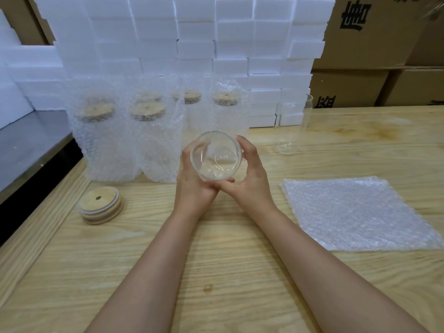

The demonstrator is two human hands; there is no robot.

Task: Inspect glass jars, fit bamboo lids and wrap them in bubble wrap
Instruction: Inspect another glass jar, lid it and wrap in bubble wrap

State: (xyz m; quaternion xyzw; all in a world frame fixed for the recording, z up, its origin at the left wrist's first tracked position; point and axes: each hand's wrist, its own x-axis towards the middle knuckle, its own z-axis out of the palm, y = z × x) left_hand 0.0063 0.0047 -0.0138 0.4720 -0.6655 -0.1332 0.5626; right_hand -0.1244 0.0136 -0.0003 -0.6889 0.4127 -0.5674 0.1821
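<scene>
A: Now, first entry. Where is the jar?

B: The glass jar (215,156) is held up off the worktop (216,272), middle of the bench, just in front of the wrapped jars (108,140). Its open mouth is tipped toward the person, so the base shows through. No lid on it.

A: Hands?

B: Both on it. The left hand (194,186) cups it from below and from the left, thumb up along the rim. The right hand (252,174) curls round the right side, fingers (245,143) bent over the far edge. The two hands touch each other under the glass.

A: Lids?

B: A small stack of bamboo lids (101,205) lies flat to the left, near the edge, each with a hole in the top. Well apart from the hands.

A: Wrap?

B: A pile of bubble wrap (355,212) sheets lies flat on the right.

A: Anything else?

B: A second jar (292,126), bare and upright, stands behind on the right. White foam blocks (192,32) are stacked along the back, and cardboard boxes (372,32) are piled at the far right.
</scene>
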